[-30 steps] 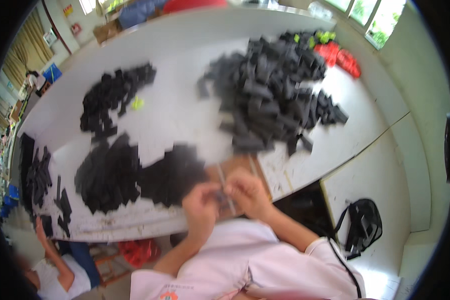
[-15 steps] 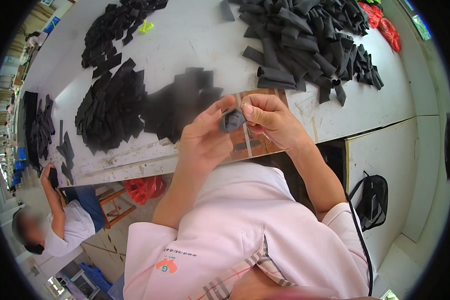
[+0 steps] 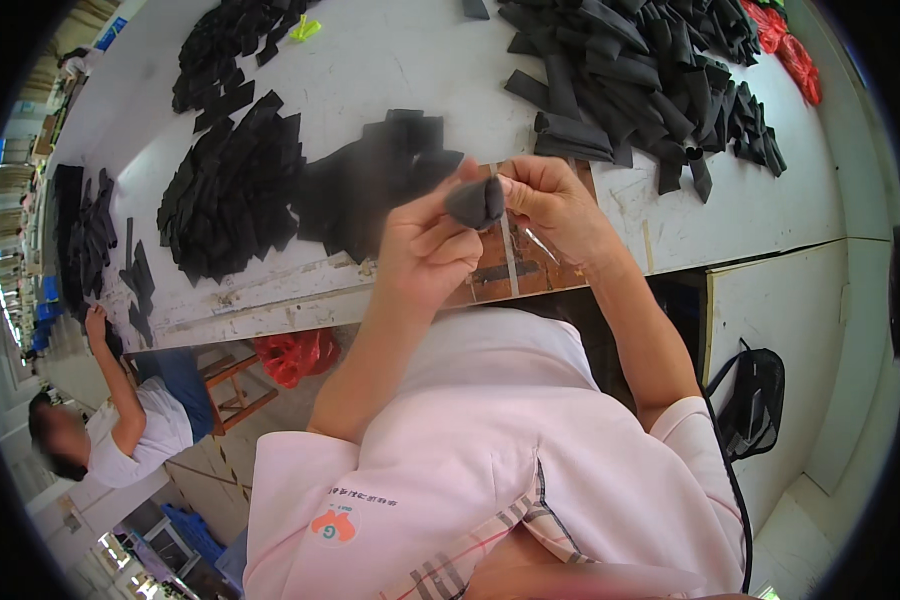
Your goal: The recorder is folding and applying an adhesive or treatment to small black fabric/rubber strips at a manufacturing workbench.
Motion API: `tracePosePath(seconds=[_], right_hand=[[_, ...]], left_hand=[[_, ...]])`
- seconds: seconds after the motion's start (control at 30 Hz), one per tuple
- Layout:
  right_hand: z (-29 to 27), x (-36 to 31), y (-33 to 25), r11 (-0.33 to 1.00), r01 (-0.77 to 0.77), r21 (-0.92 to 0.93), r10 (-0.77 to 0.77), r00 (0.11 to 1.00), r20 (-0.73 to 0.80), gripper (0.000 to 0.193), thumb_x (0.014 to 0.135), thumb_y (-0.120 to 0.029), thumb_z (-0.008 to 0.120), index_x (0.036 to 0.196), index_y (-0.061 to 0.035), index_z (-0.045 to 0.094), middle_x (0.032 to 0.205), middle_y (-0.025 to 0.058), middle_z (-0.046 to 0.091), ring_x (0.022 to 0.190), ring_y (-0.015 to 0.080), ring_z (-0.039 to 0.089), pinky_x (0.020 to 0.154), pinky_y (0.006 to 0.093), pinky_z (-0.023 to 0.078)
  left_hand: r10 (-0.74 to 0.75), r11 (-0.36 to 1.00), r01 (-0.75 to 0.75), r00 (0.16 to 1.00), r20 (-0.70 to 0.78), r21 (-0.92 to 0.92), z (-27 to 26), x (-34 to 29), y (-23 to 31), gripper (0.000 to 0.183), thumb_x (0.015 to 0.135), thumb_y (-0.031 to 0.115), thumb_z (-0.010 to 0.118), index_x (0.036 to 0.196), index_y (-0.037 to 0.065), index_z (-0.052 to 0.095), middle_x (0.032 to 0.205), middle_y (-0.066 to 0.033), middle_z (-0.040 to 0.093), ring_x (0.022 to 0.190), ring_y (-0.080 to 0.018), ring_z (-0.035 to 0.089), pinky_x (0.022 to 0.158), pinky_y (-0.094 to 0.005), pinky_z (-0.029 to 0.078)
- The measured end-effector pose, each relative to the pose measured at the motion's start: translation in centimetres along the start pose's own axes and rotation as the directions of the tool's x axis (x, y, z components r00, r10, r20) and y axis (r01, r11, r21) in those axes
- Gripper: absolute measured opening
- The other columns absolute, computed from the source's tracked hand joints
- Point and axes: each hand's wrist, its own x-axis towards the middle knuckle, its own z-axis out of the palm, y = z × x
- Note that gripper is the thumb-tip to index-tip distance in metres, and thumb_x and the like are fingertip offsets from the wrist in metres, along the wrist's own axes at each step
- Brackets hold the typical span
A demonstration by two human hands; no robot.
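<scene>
Pale pink shirt (image 3: 440, 450) with checked collar (image 3: 466, 557)

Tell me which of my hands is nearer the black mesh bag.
Right. Your right hand is up and left of the mesh bag; your left hand is farther left.

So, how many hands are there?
3 that I can make out: the person's left hand and right hand, both on a dark grey piece, and a co-worker's hand at far left. More may be hidden.
</scene>
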Motion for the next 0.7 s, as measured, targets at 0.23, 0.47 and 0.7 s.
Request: tracePosePath(seconds=[0.23, 0.47, 0.7], right_hand=[[-0.6, 1.1, 0.1, 0.965, 0.001, -0.262, 0.027, 0.994, 0.103, 0.028, 0.083, -0.029, 0.057, 0.071, -0.0039, 0.054, 0.06, -0.0037, 0.045, 0.053, 0.0048, 0.038, 0.048, 0.0193, 0.032], [-2.1, 1.5, 2.5, 0.998, -0.019, 0.054, 0.014, 0.995, 0.094, 0.031, 0.083, -0.033, 0.056, 0.073, -0.0034, 0.054, 0.058, -0.0012, 0.047, 0.054, 0.0065, 0.044, 0.052, 0.0201, 0.036], [0.1, -1.0, -1.7, 0.655, 0.478, -0.585, -0.591, 0.807, -0.002, 0.031, 0.076, -0.03, 0.062, 0.08, 0.0, 0.055, 0.066, 0.0038, 0.05, 0.067, 0.0146, 0.052, 0.056, 0.0267, 0.041]], left_hand=[[0.029, 0.995, -0.018, 0.993, 0.111, -0.099, -2.2, -0.4, 0.0, 0.033, 0.089, 0.007, 0.034, 0.12, 0.0, 0.041, 0.087, -0.0154, 0.06, 0.03, -0.0023, 0.031, 0.029, -0.0158, 0.024], [0.63, 0.042, -0.422, 0.714, 0.304, 0.906, 1.5, -0.7, -2.3, 0.024, 0.08, 0.006, 0.058, 0.102, 0.001, 0.054, 0.092, -0.0078, 0.057, 0.067, -0.009, 0.049, 0.058, -0.0173, 0.039], [0.296, -0.421, -0.613, 0.604, 0.74, 0.669, 1.8, -0.9, -0.9, 0.012, 0.077, -0.002, 0.058, 0.089, -0.001, 0.058, 0.093, -0.0079, 0.057, 0.08, -0.0106, 0.052, 0.072, -0.0212, 0.042]])
